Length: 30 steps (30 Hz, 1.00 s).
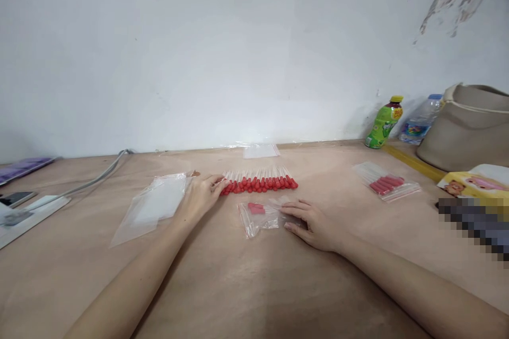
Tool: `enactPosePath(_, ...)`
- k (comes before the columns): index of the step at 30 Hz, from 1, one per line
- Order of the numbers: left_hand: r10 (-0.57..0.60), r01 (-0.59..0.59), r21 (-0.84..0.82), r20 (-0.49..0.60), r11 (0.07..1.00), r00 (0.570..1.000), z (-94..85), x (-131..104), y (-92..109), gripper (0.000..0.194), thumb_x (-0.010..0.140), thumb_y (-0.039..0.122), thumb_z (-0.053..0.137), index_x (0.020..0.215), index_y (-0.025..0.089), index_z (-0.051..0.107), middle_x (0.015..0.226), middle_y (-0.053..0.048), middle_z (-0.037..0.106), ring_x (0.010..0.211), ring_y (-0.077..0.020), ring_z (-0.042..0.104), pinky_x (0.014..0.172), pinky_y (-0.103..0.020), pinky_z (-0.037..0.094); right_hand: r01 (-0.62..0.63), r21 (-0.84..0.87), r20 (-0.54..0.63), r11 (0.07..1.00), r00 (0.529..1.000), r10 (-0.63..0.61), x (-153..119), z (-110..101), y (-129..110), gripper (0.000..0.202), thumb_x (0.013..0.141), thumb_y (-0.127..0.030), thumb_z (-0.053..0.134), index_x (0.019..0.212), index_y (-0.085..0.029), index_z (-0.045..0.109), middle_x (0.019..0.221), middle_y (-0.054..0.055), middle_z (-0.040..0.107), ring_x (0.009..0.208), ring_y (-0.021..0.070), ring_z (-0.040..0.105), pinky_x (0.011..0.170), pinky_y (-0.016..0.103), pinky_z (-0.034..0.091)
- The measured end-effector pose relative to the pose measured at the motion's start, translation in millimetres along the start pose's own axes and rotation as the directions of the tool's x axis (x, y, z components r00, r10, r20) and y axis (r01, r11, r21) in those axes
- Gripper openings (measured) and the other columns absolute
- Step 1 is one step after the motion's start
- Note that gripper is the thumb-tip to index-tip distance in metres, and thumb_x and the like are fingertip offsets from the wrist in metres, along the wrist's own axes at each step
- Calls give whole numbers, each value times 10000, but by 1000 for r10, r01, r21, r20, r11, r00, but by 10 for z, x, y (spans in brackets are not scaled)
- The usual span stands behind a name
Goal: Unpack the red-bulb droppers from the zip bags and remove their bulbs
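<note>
In the head view, a row of little sticks (260, 184) with red ends lies on the brown table (246, 286), red ends toward the person. The left hand (202, 190) is at the left end of the row, with its fingers bent down by the red ends; I cannot tell from here if they pinch any sticks or just touch them. The right hand (314, 225) is in front of the row, toward its right end, thumb and fingers apart and loosely bent, resting on the right part of a thin clear bag (252, 225). If the left hand pushed too hard on the end of the row, the sticks could roll and get all mixed up. If the right hand slid, the bag could crumple or slip, since it is so light, and its red pieces might spill if its top is not closed. Those few red pieces (255, 208) sit in the bag's left part. Well to the right of the row is another clear bag (400, 192) with a bunch of red sticks (385, 185) inside. Left of the row lie flat clear bags (157, 204). Far right of the row and behind it stands a green bottle (384, 124), with dark drink showing near its neck.
</note>
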<state>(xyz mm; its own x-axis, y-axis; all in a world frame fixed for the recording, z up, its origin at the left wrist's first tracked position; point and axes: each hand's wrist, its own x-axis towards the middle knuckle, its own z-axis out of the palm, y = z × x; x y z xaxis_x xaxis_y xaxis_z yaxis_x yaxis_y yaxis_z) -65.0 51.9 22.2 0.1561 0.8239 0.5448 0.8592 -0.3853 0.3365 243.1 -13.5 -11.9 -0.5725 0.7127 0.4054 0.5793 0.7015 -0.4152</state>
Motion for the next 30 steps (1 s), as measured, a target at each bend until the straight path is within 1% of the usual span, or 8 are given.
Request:
enactPosePath(4,173,-179,107,61,978,983,-68,15,216,375,787,485,498,972,188,631,972,-65,632,899,-210,561,820,-322,409,-2,3,7,1000,1000,2,0,-3,-3,359,826,-316,486,1174,-232,517,1163,65,568,1099,207,489,965,419,353)
enactPosePath(8,287,-307,123,155,944,945,23,92,384,346,796,447,512,1011,197,616,936,-63,622,902,-205,538,813,-326,395,-3,-5,10,1000,1000,3,2,-4,-10,362,830,-321,479,1176,-224,516,1167,67,562,1096,210,483,964,415,351)
enactPosePath(13,260,-280,157,138,947,956,187,200,394,235,847,321,464,944,203,643,872,-47,657,860,-195,546,829,-348,362,-16,-11,11,1000,1000,17,2,-8,-16,362,827,-323,481,1176,-234,516,1177,63,551,1100,207,477,965,408,351)
enactPosePath(17,209,-208,172,17,963,978,181,198,343,218,853,250,453,900,195,659,857,-43,673,837,-194,553,815,-344,359,-18,-5,9,1000,1000,18,3,-10,-15,366,822,-317,487,1178,-237,514,1172,67,552,1098,208,480,956,407,361)
enactPosePath(21,223,-225,188,30,956,974,136,157,304,188,834,279,491,844,205,664,813,-37,671,806,-198,558,788,-350,368,-9,-4,5,1000,1000,9,8,-8,-14,353,822,-309,487,1164,-229,524,1160,66,561,1079,201,491,959,405,354)
enactPosePath(26,287,-278,82,-124,957,950,68,-100,379,172,838,269,480,904,185,615,859,-55,601,834,-179,537,774,-322,399,-14,2,7,1000,1000,14,4,-11,-21,360,822,-316,485,1169,-227,515,1160,62,559,1084,201,483,958,401,358)
enactPosePath(28,297,-302,-26,-119,953,947,32,-309,434,147,838,243,474,869,176,600,807,-42,569,788,-154,533,739,-288,421,-32,5,8,999,999,32,-2,-16,-26,370,819,-326,487,1172,-218,510,1160,64,558,1090,203,476,957,396,363)
enactPosePath(30,307,-311,-113,-55,943,950,-5,-525,482,134,823,237,488,790,167,598,728,-27,537,689,-130,521,646,-251,431,-53,7,-1,999,999,53,-7,-16,-28,388,811,-335,496,1177,-206,506,1171,76,549,1100,210,469,950,392,373)
